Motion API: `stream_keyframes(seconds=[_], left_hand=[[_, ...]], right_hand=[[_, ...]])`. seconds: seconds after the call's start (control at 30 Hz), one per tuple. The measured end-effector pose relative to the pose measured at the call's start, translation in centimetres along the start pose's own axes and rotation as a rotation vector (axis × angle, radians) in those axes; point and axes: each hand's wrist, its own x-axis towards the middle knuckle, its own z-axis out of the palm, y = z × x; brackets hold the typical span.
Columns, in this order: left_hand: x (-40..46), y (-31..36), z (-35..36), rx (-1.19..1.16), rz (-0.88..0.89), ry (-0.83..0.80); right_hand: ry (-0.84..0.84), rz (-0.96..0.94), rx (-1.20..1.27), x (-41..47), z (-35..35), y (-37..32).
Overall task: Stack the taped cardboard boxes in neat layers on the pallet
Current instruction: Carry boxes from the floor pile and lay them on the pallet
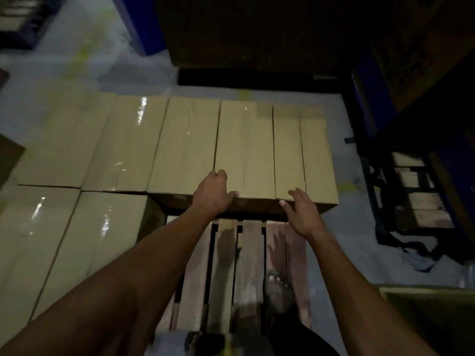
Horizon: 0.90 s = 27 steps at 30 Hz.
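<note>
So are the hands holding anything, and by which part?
Left hand grips a box at its near top edge. Right hand is open beside it, holding nothing.

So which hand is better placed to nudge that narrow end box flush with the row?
Probably the right hand: it hovers open at the narrow end box's near edge, while the left hand grips the neighbouring box.
</note>
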Motion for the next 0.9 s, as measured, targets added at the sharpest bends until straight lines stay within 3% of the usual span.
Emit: stream_keyframes(seconds=[0.43,0.9], left_hand=[[-21.2,-5.9,-22.2,-0.166,-0.129,0.216],[-38.7,-12.8,-28.6,-0.308,-0.392,0.385]], right_hand=[[0.069,-0.230,0.019,-17.6,-8.8,-20.9],[-0.089,-0.450,0.078,-28.5,-6.8,-31.4]])
